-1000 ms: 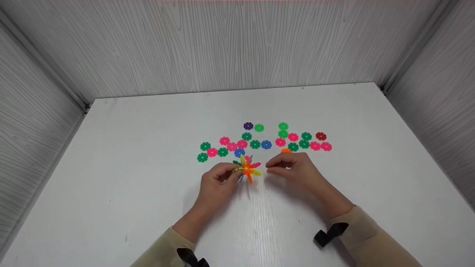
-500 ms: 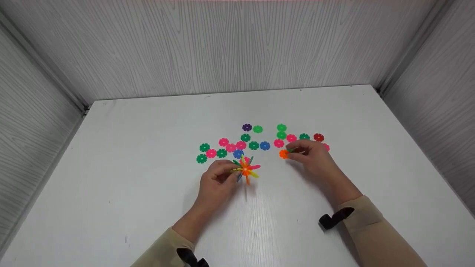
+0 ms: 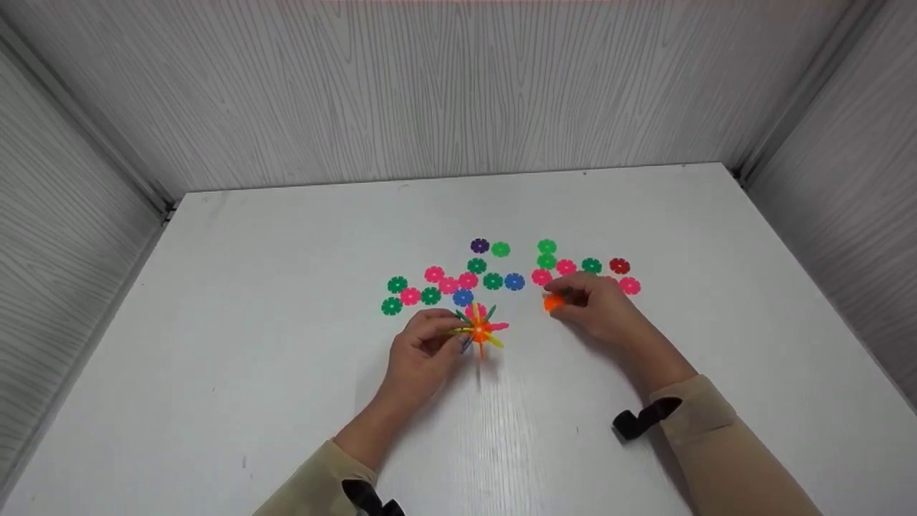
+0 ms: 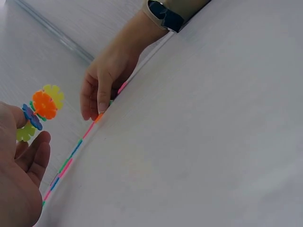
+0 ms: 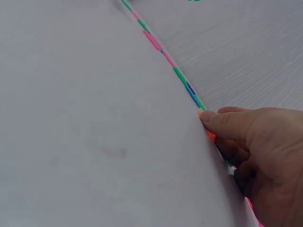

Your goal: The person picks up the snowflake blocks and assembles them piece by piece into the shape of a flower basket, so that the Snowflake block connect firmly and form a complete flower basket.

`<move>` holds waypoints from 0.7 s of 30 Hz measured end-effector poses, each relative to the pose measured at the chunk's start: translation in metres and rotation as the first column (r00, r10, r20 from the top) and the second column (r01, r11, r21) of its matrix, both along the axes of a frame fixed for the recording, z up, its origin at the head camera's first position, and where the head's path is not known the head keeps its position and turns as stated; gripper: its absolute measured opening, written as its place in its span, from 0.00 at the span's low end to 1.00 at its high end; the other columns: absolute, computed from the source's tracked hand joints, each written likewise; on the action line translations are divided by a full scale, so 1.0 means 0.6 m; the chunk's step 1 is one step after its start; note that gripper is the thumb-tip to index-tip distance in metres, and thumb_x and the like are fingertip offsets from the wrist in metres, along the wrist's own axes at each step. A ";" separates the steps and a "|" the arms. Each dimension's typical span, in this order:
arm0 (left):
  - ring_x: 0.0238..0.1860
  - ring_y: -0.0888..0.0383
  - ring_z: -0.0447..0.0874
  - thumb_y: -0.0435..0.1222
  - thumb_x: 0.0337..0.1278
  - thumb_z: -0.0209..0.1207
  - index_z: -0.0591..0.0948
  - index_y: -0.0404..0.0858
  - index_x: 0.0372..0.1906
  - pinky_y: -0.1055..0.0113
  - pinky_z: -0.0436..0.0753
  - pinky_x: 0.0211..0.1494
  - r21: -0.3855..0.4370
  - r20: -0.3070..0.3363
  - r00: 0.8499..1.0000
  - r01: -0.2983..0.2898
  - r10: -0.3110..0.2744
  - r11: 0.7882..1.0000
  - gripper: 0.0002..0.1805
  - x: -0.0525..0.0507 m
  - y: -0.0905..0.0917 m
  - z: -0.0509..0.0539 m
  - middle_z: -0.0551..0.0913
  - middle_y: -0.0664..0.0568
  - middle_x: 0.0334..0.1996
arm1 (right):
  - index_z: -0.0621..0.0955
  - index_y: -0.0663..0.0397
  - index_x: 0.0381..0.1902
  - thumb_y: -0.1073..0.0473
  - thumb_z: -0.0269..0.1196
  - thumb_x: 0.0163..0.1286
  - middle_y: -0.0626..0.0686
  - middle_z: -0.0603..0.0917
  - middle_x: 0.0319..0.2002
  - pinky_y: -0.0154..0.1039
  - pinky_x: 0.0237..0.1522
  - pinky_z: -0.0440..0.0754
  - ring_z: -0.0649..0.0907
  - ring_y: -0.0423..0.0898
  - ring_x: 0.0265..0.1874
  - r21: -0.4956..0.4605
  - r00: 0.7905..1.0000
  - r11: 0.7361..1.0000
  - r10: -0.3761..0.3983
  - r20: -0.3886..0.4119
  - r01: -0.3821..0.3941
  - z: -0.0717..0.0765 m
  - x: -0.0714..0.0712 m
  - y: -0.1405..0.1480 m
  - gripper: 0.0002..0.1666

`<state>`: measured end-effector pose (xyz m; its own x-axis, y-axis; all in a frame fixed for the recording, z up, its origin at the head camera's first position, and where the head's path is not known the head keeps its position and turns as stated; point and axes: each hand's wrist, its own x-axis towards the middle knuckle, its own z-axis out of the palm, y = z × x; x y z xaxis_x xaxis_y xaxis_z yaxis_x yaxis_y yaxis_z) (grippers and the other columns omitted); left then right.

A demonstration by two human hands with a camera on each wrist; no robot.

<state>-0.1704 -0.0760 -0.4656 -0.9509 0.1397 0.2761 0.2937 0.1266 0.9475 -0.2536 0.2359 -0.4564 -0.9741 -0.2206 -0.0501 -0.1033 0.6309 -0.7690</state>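
In the head view my left hand (image 3: 423,351) pinches a ball-like cluster of interlocking plastic discs (image 3: 480,331), held above the table. Orange, yellow, blue and green pieces of this cluster (image 4: 45,105) show in the left wrist view, where thumb and fingers grip one side. To the right, my right hand (image 3: 602,308) has its thumb and fingers on an orange notched disc (image 3: 554,303) at the table surface, with the disc's edge tilted between them. The right wrist view shows the thumb against this orange disc (image 5: 211,135), most of it hidden by the fingers.
Several loose notched discs lie flat beyond the hands: a pink disc (image 3: 410,296), a blue disc (image 3: 514,282), a purple disc (image 3: 480,246), a light green disc (image 3: 546,246) and a red disc (image 3: 620,266). Grey panels (image 3: 458,93) wall the white table (image 3: 251,287).
My right hand has moved away from the cluster, right and forward, to the orange disc, which has tilted and shifted slightly toward me. My left hand keeps the cluster in nearly the same place.
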 end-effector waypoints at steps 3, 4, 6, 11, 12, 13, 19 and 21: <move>0.60 0.53 0.81 0.31 0.67 0.70 0.91 0.47 0.52 0.63 0.87 0.58 -0.018 0.014 1.000 -0.004 0.004 1.000 0.13 0.000 0.001 0.000 0.80 0.53 0.56 | 0.86 0.42 0.58 0.59 0.76 0.68 0.50 0.82 0.51 0.44 0.52 0.87 0.81 0.52 0.51 0.007 0.999 1.000 0.019 -0.027 -0.019 0.000 0.006 0.000 0.22; 0.61 0.53 0.81 0.31 0.67 0.69 0.91 0.47 0.52 0.63 0.87 0.58 -0.025 0.021 1.000 -0.006 0.007 1.000 0.13 0.000 0.001 0.001 0.80 0.53 0.57 | 0.86 0.42 0.58 0.59 0.76 0.67 0.50 0.82 0.51 0.44 0.51 0.87 0.81 0.52 0.51 0.009 0.999 1.000 0.027 -0.037 -0.027 0.000 0.007 0.000 0.22; 0.62 0.52 0.80 0.31 0.68 0.69 0.91 0.47 0.52 0.64 0.86 0.59 -0.033 0.040 0.999 -0.006 0.007 0.999 0.12 0.000 0.002 0.001 0.81 0.52 0.58 | 0.87 0.41 0.55 0.59 0.76 0.67 0.49 0.82 0.51 0.43 0.51 0.87 0.81 0.51 0.51 0.012 0.998 0.999 0.043 -0.056 -0.042 0.000 0.009 -0.001 0.20; 0.65 0.51 0.80 0.32 0.71 0.67 0.90 0.47 0.54 0.66 0.85 0.60 -0.031 0.091 0.996 0.014 -0.011 0.999 0.12 0.001 0.001 0.005 0.83 0.51 0.63 | 0.87 0.38 0.51 0.57 0.77 0.67 0.47 0.83 0.49 0.43 0.49 0.87 0.81 0.50 0.50 0.019 0.996 0.998 0.057 -0.075 -0.055 0.000 0.011 -0.004 0.17; 0.65 0.51 0.80 0.32 0.72 0.66 0.89 0.46 0.54 0.66 0.85 0.60 -0.021 0.096 0.995 0.025 -0.023 0.999 0.12 0.001 0.001 0.006 0.83 0.50 0.64 | 0.87 0.37 0.51 0.56 0.77 0.67 0.46 0.84 0.48 0.43 0.49 0.87 0.82 0.50 0.49 0.011 0.997 0.999 0.048 -0.066 -0.048 0.001 0.012 -0.006 0.16; 0.65 0.51 0.80 0.32 0.72 0.66 0.89 0.46 0.54 0.65 0.85 0.60 -0.009 0.105 0.994 0.036 -0.035 0.999 0.12 0.001 0.001 0.006 0.83 0.51 0.64 | 0.87 0.37 0.51 0.55 0.77 0.67 0.46 0.84 0.48 0.42 0.48 0.87 0.82 0.50 0.49 0.001 0.998 0.999 0.044 -0.054 -0.044 0.002 0.012 -0.008 0.16; 0.61 0.52 0.84 0.30 0.74 0.63 0.87 0.45 0.54 0.62 0.86 0.60 0.052 0.141 0.981 0.125 -0.131 0.991 0.11 0.001 0.002 0.007 0.85 0.52 0.60 | 0.87 0.47 0.59 0.57 0.72 0.74 0.48 0.87 0.48 0.40 0.50 0.88 0.86 0.51 0.47 -0.178 0.998 0.982 0.067 0.004 -0.065 0.025 0.022 -0.029 0.17; 0.59 0.51 0.84 0.31 0.74 0.63 0.86 0.45 0.54 0.62 0.86 0.60 0.047 0.146 0.977 0.150 -0.156 0.987 0.10 0.001 0.003 0.007 0.85 0.52 0.57 | 0.87 0.51 0.59 0.60 0.70 0.75 0.50 0.89 0.47 0.41 0.51 0.89 0.88 0.52 0.45 -0.254 0.995 0.963 0.093 -0.022 -0.095 0.036 0.029 -0.039 0.16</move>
<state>-0.1701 -0.0743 -0.4614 -0.9498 0.2793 0.1407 0.1624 0.0562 0.9851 -0.2361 0.2126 -0.4346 -0.9485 -0.3153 0.0288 -0.1610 0.4018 -0.9015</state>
